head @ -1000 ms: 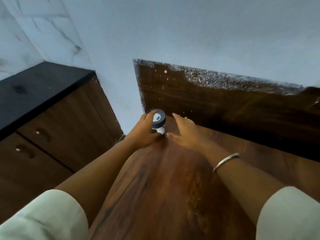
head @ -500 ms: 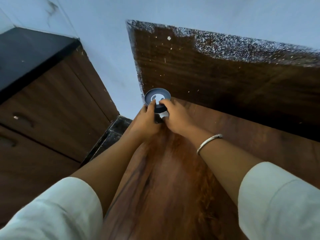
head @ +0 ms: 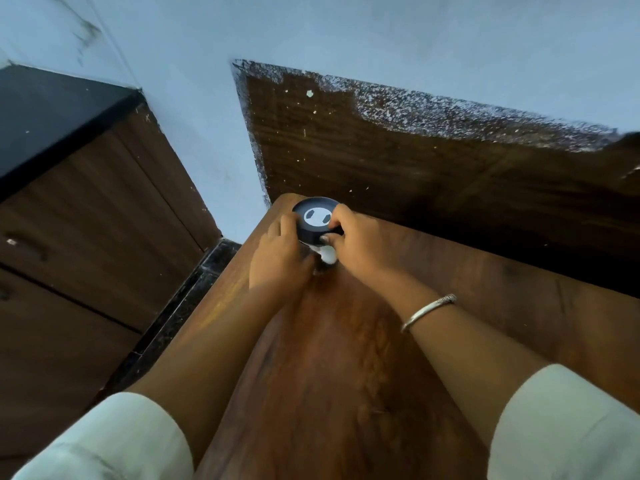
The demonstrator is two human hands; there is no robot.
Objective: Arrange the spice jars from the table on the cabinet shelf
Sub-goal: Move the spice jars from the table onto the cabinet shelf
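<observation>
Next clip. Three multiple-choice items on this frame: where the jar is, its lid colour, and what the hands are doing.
1. Where is the jar? A. at the far left corner of the wooden surface B. on the floor C. inside a drawer
2. What colour is its lid? A. red B. dark with a white centre C. yellow
3. Which hands grip it? A. neither B. one C. both
Answers: 1 A, it shows at that corner; 2 B, the top faces the camera; 3 C, the left hand and right hand both curl round it.
</observation>
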